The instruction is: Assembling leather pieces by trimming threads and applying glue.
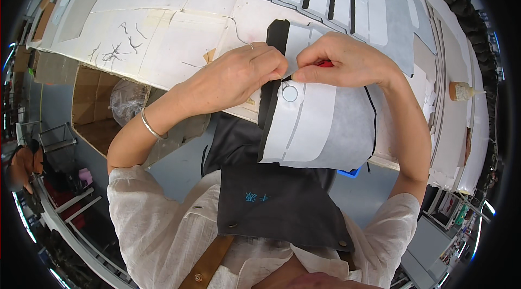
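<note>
Beneath left hand [244, 74] and right hand [350, 62], white panel [310, 133], black-edged

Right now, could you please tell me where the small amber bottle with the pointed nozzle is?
In the head view, the small amber bottle is at the far right, on the white table, beyond the right forearm.

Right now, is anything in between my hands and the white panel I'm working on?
Nothing visible. Your left hand and right hand are both at the panel, fingertips close together near its black edge strip. The red object is in your right hand, not blocking it.
</note>
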The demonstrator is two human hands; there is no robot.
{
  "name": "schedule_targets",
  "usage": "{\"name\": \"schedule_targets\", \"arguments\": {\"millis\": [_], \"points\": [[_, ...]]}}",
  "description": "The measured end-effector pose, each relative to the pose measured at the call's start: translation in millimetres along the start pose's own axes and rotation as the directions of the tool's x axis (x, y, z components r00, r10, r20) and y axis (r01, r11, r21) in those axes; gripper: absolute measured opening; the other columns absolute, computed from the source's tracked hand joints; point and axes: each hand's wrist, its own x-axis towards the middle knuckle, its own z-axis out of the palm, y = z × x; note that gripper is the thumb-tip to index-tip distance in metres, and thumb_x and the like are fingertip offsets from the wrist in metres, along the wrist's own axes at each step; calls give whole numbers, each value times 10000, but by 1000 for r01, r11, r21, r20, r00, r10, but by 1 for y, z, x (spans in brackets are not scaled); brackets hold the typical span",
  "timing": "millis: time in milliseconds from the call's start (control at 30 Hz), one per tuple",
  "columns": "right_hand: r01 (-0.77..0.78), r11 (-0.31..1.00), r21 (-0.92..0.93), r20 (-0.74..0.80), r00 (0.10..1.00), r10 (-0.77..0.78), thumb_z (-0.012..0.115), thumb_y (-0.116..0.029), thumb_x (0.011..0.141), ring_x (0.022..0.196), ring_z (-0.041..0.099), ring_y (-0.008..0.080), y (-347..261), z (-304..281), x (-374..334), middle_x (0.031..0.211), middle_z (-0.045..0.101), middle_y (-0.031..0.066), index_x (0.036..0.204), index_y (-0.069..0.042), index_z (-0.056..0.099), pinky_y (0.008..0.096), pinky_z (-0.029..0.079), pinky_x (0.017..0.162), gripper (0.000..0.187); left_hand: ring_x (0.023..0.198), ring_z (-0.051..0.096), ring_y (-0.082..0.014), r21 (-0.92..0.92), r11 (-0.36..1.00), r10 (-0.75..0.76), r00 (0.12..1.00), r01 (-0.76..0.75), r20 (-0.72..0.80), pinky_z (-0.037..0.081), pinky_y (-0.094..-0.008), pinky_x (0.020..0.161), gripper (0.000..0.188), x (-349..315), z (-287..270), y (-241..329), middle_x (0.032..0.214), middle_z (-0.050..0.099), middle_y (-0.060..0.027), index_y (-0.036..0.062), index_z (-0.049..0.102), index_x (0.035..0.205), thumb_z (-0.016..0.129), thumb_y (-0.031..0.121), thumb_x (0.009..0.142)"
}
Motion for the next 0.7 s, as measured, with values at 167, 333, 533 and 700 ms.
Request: {"name": "schedule_targets", "arguments": {"millis": [167,333,533,700], "points": [[-5,1000,26,-2,1000,5,666,-257,941,549,320,112,2,1,0,568,357,-3,685,-23,555,307,290,523,364,836,579,-302,-4,1000,0,1000,0,-3,482,-392,740,65,0,1,0,894,572,-102,11,546,949,598,44,931],[-19,1000,-1,27,999,19,665,-231,941,551,310,104,-2,0,1,573,346,-7,678,-18,542,304,275,518,360,823,577,-311,6,1000,-13,1000,13,-14,484,-390,733,71,-2,-1,1,894,573,-111,9,555,970,604,23,920],[32,996,86,-89,996,-25,643,-187,935,571,318,114,15,-6,-35,607,359,3,723,-14,516,307,277,521,301,887,624,-156,128,893,-371,866,432,-335,510,-309,794,89,-49,-60,11,973,629,-96,0,589,1021,591,-12,934],[-66,977,204,-398,906,144,641,-204,953,626,329,99,36,3,-105,648,368,-1,790,-30,516,285,296,558,269,1090,612,-314,740,-241,-404,629,628,-664,495,-418,890,403,-162,-116,19,1105,669,-104,70,593,1219,721,90,838]]}}
